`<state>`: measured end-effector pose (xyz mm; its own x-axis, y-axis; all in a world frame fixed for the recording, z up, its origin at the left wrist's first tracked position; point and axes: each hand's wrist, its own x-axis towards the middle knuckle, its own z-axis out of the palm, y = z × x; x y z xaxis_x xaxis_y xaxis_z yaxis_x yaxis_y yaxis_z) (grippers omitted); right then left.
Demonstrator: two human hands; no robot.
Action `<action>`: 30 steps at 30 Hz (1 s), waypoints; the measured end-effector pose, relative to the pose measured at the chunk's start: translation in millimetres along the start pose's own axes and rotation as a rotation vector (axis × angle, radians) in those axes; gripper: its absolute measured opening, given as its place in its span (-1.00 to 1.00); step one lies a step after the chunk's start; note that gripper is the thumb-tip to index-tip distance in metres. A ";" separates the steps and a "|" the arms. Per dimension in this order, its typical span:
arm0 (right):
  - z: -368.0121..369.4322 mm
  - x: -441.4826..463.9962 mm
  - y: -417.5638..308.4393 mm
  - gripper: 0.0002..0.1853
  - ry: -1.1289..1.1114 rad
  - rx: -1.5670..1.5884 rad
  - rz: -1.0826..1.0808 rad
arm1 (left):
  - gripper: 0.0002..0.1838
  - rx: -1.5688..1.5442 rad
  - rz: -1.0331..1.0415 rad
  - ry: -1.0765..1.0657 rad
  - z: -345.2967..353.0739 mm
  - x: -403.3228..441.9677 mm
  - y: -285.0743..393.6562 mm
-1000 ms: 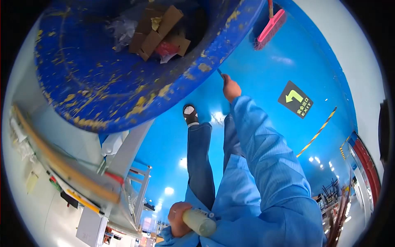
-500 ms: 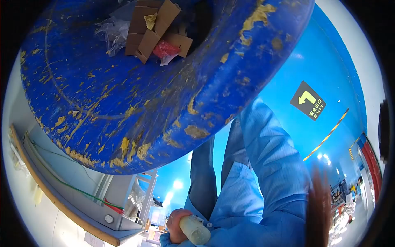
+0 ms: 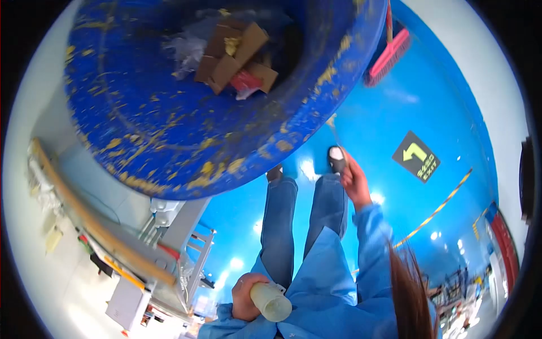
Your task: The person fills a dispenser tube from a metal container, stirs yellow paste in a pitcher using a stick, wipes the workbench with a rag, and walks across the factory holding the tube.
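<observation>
My left hand (image 3: pixel 247 296) is closed around a cloudy, whitish cylindrical container (image 3: pixel 272 302), held tilted in front of the blue coat; I cannot make out its contents. Farther up, my right hand (image 3: pixel 354 179) is closed on a thin stick-like tool (image 3: pixel 335 133) with a yellowish tip, its exact kind unclear. That tip is beside the outer rim of a large blue bin (image 3: pixel 169 147) smeared with yellow residue. Inside the bin lie a torn cardboard box (image 3: pixel 234 53), clear plastic film (image 3: pixel 189 52) and a red wrapper (image 3: pixel 246 82).
A pink broom (image 3: pixel 389 56) stands on the blue floor (image 3: pixel 389 124) beyond the bin. An exit sign (image 3: pixel 415 156) and a yellow-black stripe (image 3: pixel 437 209) mark the floor at right. At left is a workbench with a wooden edge (image 3: pixel 96 212).
My right hand, hidden behind the bin's rim before, now shows to the right of it with the tool. The bin sits higher in view, and the broom has appeared. My left hand keeps the container.
</observation>
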<state>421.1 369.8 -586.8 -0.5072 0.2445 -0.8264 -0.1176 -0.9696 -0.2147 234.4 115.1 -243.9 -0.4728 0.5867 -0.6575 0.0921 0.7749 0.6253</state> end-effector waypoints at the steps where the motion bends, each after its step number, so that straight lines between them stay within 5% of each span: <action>1: 14.5 -31.9 -10.8 -0.53 0.043 0.078 -0.065 | -0.47 -0.024 0.010 -0.002 -1.8 -3.8 7.8; 4: 105.6 -129.2 -65.8 -0.54 0.045 0.117 -0.406 | -0.45 -0.066 0.085 0.017 -7.1 -15.5 35.1; 9: 237.8 -207.7 -141.4 -0.57 0.074 -0.820 -1.006 | -0.50 -0.146 0.160 0.069 -20.5 -37.2 75.5; 14: 369.0 -195.9 -182.6 -0.70 -0.057 -1.445 -1.259 | -0.51 -0.155 0.293 0.202 -39.8 -67.2 95.4; 19: 490.1 -173.5 -161.5 -0.72 -0.124 -1.207 -1.571 | -0.49 -0.197 0.268 0.426 -62.2 -98.1 84.5; 20: 495.5 -124.6 -154.3 -0.79 -0.111 -1.472 -1.664 | -0.47 -0.215 0.243 0.465 -62.1 -106.8 79.8; 21: 482.7 -69.0 -146.4 -0.72 0.049 -1.954 -1.250 | -0.49 -0.257 0.165 0.506 -60.4 -114.1 75.0; 23: 437.4 9.1 -132.3 -0.67 0.100 -2.256 -1.061 | -0.49 -0.195 0.227 0.558 -71.5 -124.8 64.5; 30: 534.5 -68.0 -89.5 -0.68 0.159 -1.672 -1.291 | -0.58 -0.307 0.206 0.739 -118.0 -146.8 34.4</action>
<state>9.9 433.7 -233.2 -0.7143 0.6883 0.1263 0.4766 0.6106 -0.6325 203.6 27.9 -76.3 -0.9368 0.3214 -0.1383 0.0471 0.5076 0.8603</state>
